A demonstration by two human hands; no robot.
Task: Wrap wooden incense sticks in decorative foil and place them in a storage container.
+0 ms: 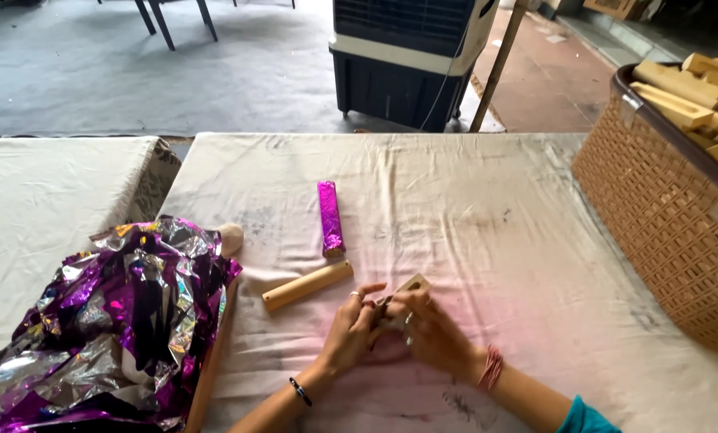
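My left hand point(349, 333) and my right hand point(433, 329) meet low in the middle of the cloth-covered table point(487, 208), both closed around a small wooden block point(412, 285) whose pale end sticks up between the fingers. A thin dark item sits between my fingertips; I cannot tell what it is. Just left of my hands a bare wooden stick point(307, 285) lies at a slant. Beyond it lies a stick wrapped in shiny purple foil point(330, 218).
A crumpled heap of purple and silver foil point(118, 321) sits on a board at the left. A brown woven basket point(663, 208) full of wooden blocks point(695, 88) stands at the right. A second table point(46, 208) is at far left, and an air cooler point(407, 56) stands behind.
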